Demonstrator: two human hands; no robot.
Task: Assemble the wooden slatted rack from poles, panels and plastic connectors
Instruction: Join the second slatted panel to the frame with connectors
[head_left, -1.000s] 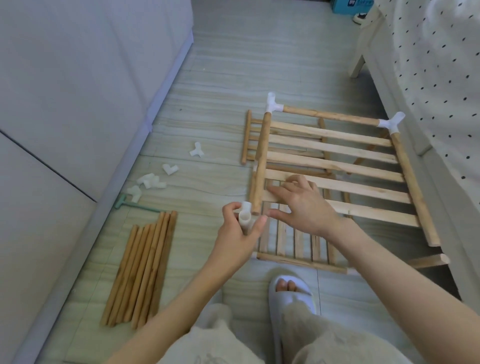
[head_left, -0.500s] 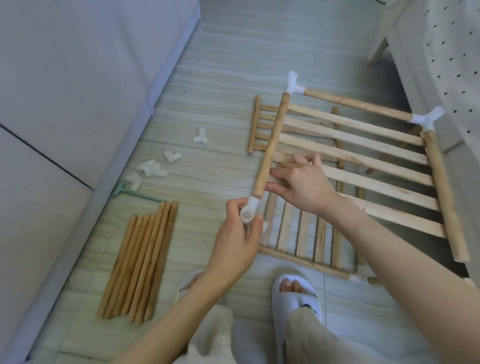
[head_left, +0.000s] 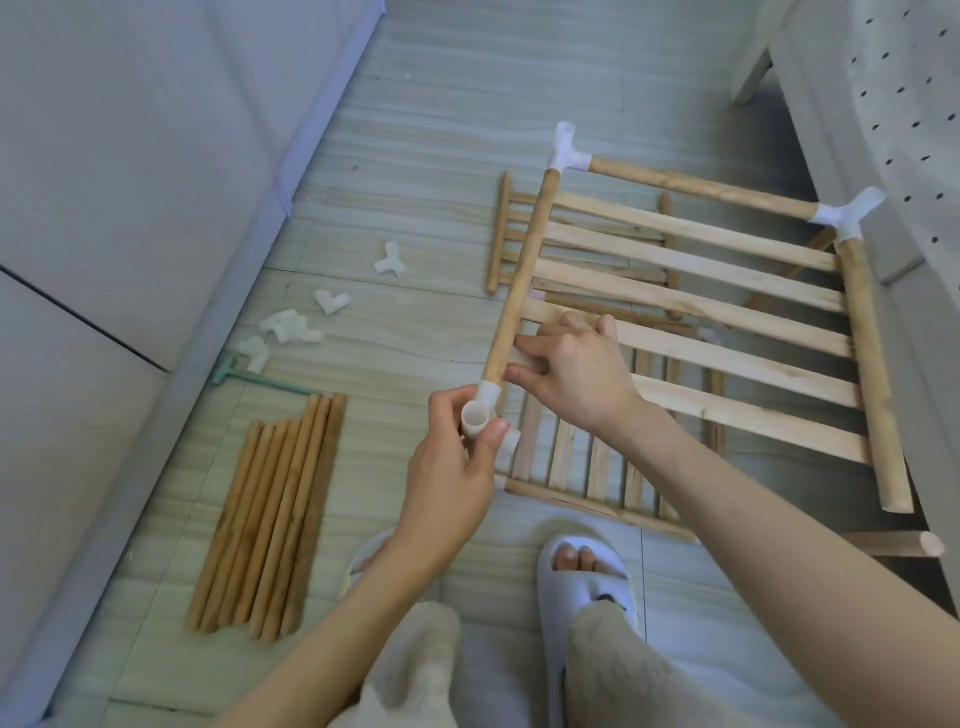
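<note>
Rack parts lie on the floor (head_left: 441, 130) right in front of me. Nearest, below my hands, I see two pale slippers (head_left: 584, 577) on my feet. My left hand (head_left: 452, 467) curls its fingers and thumb round a white plastic connector (head_left: 480, 413). That connector sits on the near end of a wooden pole (head_left: 522, 280). My right hand (head_left: 569, 371) is just to the right of it, fingers mostly straight, touching the pole and resting on a slat of the big slatted panel (head_left: 691, 312). Left of my left hand, a bundle of loose poles (head_left: 272, 519) lies flat. A bit past that bundle are some loose white connectors (head_left: 283, 327) and a thin green tool (head_left: 260, 382). Under my right hand, a smaller slatted panel (head_left: 576, 462) lies flat. Far beyond both hands, the pole I hold meets a corner connector (head_left: 566, 150). From there a far pole (head_left: 701, 188) runs right to another corner connector (head_left: 844, 213), which joins a right pole (head_left: 872, 374). A dotted bed cover (head_left: 904, 104) is far right.
</note>
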